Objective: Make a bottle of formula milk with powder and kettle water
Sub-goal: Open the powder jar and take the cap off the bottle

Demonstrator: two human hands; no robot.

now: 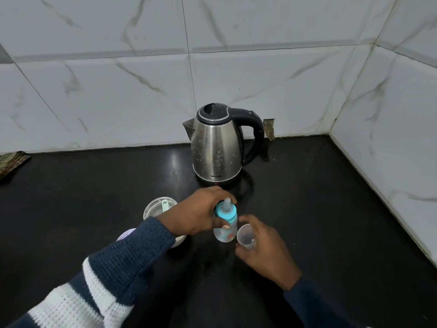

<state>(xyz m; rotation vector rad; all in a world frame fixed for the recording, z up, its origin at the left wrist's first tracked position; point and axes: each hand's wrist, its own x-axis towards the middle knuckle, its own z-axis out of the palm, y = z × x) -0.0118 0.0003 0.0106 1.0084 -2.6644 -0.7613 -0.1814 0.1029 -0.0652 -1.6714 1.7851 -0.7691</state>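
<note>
My clear baby bottle with teal collar and teat stands upright; the steel kettle sits behind it, lid shut, spout facing left.

**Kitchen corner, black counter**

Glossy black counter meets white, grey-veined wall tiles behind and on the right, forming a corner. Grout lines dark in places. A chipped notch at the tile base. Folded cloth lies at the far left edge.
</note>
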